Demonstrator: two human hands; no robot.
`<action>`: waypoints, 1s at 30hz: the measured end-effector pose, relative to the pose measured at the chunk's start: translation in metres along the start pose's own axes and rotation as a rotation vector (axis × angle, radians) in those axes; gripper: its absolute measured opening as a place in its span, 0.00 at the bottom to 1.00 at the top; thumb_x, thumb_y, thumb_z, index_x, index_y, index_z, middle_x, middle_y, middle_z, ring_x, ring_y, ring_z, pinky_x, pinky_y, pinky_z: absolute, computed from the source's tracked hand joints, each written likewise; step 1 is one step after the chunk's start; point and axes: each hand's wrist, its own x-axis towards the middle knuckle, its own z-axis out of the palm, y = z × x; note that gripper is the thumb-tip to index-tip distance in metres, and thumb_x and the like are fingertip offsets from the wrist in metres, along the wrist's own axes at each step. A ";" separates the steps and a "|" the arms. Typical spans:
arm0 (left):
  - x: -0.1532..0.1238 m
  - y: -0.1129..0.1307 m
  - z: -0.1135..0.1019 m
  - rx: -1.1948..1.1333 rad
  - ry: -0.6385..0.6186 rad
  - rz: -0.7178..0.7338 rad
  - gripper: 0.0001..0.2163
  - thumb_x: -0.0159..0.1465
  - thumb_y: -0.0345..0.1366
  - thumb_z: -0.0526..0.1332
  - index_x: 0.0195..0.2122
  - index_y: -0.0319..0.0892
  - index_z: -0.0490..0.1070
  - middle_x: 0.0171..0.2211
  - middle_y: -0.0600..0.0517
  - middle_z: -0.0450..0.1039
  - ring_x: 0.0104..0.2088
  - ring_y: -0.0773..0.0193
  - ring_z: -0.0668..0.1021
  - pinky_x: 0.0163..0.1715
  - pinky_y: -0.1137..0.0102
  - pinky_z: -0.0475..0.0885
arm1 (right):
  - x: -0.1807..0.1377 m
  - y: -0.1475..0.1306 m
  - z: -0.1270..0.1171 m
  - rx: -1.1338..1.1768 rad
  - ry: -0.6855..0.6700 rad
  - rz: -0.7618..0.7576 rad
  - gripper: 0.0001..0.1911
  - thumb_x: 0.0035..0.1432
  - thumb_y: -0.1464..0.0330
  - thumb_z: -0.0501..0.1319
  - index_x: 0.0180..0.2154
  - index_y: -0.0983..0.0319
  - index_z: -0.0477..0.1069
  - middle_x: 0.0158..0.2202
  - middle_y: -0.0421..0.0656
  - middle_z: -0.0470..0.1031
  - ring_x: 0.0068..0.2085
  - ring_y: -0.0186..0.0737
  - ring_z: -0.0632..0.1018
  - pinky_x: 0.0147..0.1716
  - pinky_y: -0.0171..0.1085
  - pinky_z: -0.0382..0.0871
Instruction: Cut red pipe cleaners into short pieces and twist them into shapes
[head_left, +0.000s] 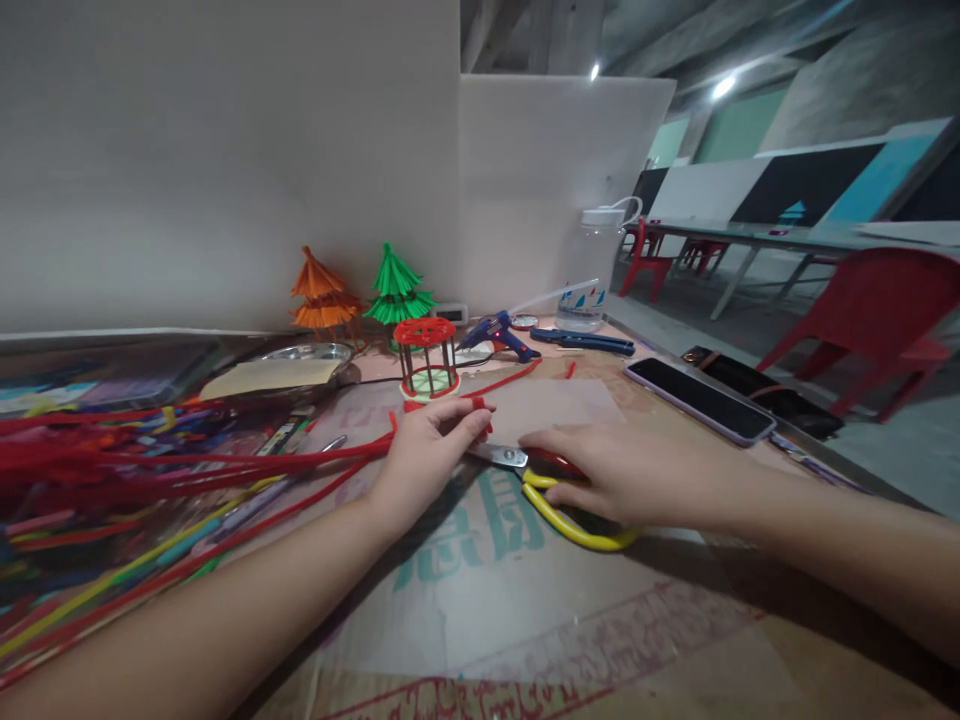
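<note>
My left hand (435, 440) is closed around a bunch of red pipe cleaners (322, 462). Their long ends trail off to the left, and short tips poke out past my thumb. My right hand (585, 470) grips scissors (559, 522) by their yellow and red handles. The metal blades point left, close to my left fingertips, which partly hide them. Just behind my left hand stands a small round frame (426, 335) with a red ring on top, brown posts and a pale base.
Loose coloured pipe cleaners (112, 500) cover the left side. Orange (324, 290) and green (396, 285) tiered paper-like roofs stand behind, near a metal dish (330, 352). Towards the back right are a blue glue gun (495, 333), a cutter knife (581, 342), a bottle (589, 270) and a phone (697, 400).
</note>
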 end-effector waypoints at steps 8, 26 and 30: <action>-0.001 0.001 0.003 -0.050 -0.085 -0.034 0.07 0.60 0.37 0.65 0.33 0.39 0.77 0.29 0.52 0.77 0.31 0.64 0.78 0.34 0.73 0.73 | 0.031 0.003 0.010 0.430 0.228 0.024 0.18 0.63 0.56 0.59 0.45 0.61 0.76 0.33 0.43 0.79 0.33 0.41 0.77 0.31 0.37 0.65; 0.002 -0.005 0.003 -0.097 -0.081 -0.074 0.13 0.61 0.40 0.64 0.44 0.37 0.77 0.26 0.54 0.74 0.28 0.67 0.76 0.33 0.73 0.73 | 0.050 0.115 -0.022 -0.088 0.249 0.411 0.13 0.61 0.64 0.57 0.31 0.62 0.77 0.28 0.44 0.78 0.30 0.40 0.75 0.26 0.35 0.57; 0.003 -0.006 0.004 -0.132 -0.108 -0.083 0.11 0.62 0.40 0.63 0.41 0.37 0.76 0.27 0.54 0.74 0.28 0.67 0.76 0.32 0.73 0.73 | 0.050 0.127 -0.015 -0.164 0.237 0.443 0.18 0.63 0.59 0.55 0.29 0.61 0.78 0.28 0.46 0.79 0.29 0.42 0.75 0.27 0.36 0.57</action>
